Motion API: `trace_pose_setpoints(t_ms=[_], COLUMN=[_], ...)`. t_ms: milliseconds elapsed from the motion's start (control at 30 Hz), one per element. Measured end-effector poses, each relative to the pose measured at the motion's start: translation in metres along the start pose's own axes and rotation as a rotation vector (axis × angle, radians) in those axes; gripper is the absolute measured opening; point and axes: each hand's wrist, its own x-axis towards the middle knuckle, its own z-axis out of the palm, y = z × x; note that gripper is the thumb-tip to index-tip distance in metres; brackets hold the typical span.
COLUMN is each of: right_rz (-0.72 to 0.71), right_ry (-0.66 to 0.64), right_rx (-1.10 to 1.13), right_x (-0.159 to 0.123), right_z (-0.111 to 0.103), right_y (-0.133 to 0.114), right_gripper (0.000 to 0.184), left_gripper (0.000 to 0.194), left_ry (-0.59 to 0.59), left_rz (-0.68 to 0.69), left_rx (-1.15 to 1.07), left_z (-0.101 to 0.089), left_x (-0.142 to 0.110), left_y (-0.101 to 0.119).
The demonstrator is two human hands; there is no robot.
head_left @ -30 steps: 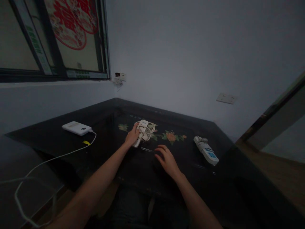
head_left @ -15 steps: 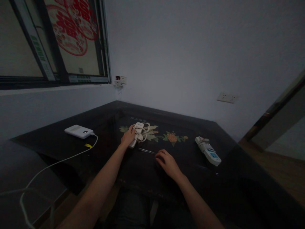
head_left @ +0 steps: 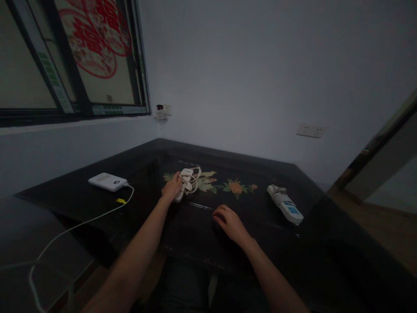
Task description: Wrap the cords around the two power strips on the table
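My left hand point(head_left: 172, 187) grips the near left side of a white power strip point(head_left: 185, 173), fingers closed along its edge. Its white cord point(head_left: 197, 174) is looped over the strip, with a plug that I can partly make out. The strip lies slanted on the dark table point(head_left: 195, 226), over a printed flower pattern. Further right, my right hand point(head_left: 230, 222) rests on the tabletop, fingers loosely curved, thumb apart, holding nothing. A second power strip point(head_left: 286, 205), its grey cord wound round it, lies on the right side, apart from both hands.
On the left lies a white box-shaped device point(head_left: 108, 181) with a small dark display, its white cable point(head_left: 81, 224) trailing off the table edge. Beside it is a yellow tag point(head_left: 121, 201). Wall sockets point(head_left: 309, 130) sit behind the table, and a window point(head_left: 97, 56) at upper left.
My left hand and the power strip in it have shifted slightly left. My right hand stays almost where it was.
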Motion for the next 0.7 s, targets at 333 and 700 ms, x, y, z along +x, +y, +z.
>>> trace_pose_setpoints(t_ms=[333, 700], right_rz=[-0.004, -0.008], right_ry=[0.019, 0.096], right_rx=[-0.008, 0.055], right_x=[-0.001, 0.006], right_z=[0.001, -0.004], right_y=[0.002, 0.010], right_gripper=[0.013, 0.015], left_gripper=[0.059, 0.065], left_ry=[0.017, 0.010], left_rz=[0.038, 0.002], left_rx=[0.038, 0.056], left_z=[0.000, -0.002], left_x=[0.007, 0.004], left_y=[-0.004, -0.001])
